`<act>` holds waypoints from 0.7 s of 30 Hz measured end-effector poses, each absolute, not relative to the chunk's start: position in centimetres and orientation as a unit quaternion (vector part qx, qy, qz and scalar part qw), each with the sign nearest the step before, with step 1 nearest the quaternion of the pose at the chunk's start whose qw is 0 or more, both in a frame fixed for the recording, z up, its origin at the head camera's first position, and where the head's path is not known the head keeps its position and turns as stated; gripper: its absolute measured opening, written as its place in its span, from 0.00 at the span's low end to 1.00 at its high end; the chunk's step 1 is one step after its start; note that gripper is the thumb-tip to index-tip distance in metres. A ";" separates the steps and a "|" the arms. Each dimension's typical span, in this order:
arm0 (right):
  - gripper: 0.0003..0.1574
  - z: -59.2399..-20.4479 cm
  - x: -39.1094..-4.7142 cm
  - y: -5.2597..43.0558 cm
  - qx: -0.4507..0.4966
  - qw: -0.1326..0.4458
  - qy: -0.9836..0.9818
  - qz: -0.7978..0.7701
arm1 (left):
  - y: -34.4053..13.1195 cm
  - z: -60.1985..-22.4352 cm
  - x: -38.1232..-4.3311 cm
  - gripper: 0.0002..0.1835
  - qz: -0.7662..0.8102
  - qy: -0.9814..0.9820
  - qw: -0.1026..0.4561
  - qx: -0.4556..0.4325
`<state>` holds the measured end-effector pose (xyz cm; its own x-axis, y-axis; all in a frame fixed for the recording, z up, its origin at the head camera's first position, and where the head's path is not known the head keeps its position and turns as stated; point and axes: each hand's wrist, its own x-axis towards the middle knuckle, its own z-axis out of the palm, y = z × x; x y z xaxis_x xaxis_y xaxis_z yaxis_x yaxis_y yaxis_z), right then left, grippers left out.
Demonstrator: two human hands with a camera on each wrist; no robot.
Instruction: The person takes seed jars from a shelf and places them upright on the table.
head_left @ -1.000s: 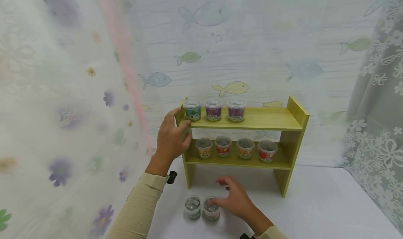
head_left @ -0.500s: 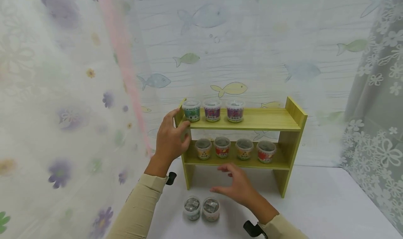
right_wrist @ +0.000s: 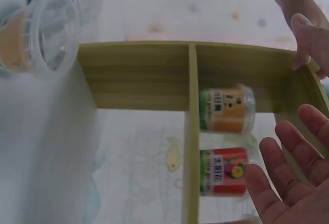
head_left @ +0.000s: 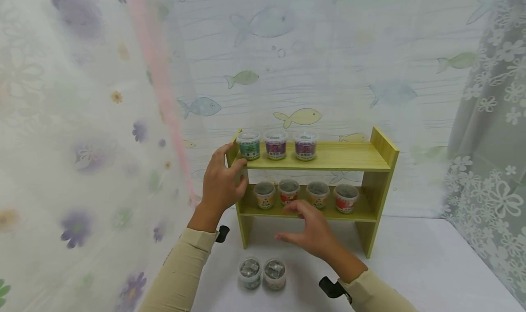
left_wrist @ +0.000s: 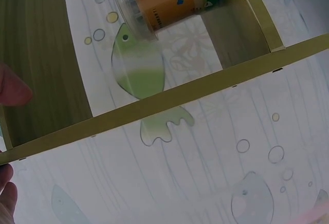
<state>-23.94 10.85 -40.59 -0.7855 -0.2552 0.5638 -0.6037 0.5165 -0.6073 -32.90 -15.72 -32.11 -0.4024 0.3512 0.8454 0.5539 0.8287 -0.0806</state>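
My left hand [head_left: 222,179] holds the left side panel of a small yellow-green wooden shelf [head_left: 347,156]. In the left wrist view its thumb [left_wrist: 13,88] lies inside the panel's edge, with fingertips [left_wrist: 6,196] on the outer side. My right hand [head_left: 314,232] hovers before the lower shelf, holding nothing, its fingers spread. Behind it stand lidded plastic cups with orange or red labels, including a red-labelled cup [head_left: 288,189] and an orange-labelled cup [head_left: 264,198]. Below, on the white table, sit two clear-lidded cups [head_left: 250,273] side by side.
On the upper board are a green-labelled cup [head_left: 249,147] and two purple-labelled cups [head_left: 276,147], grouped toward the left. A fish-print curtain [head_left: 328,56] hangs behind the shelf, and a floral curtain [head_left: 98,166] closes off the left.
My right hand has risen away from the two cups on the table to the front of the lower shelf. The left hand keeps its place on the side panel.
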 end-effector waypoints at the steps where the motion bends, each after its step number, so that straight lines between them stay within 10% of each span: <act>1: 0.43 -40.4 -24.0 10.9 0.258 0.210 -0.845 0.419 | -15.7 -32.1 -32.9 0.20 -0.107 -0.831 0.474 -0.273; 21: 0.38 -35.9 -24.3 12.3 0.292 0.275 -0.834 0.380 | -15.8 -32.3 -33.3 0.18 -0.101 -0.831 0.475 -0.273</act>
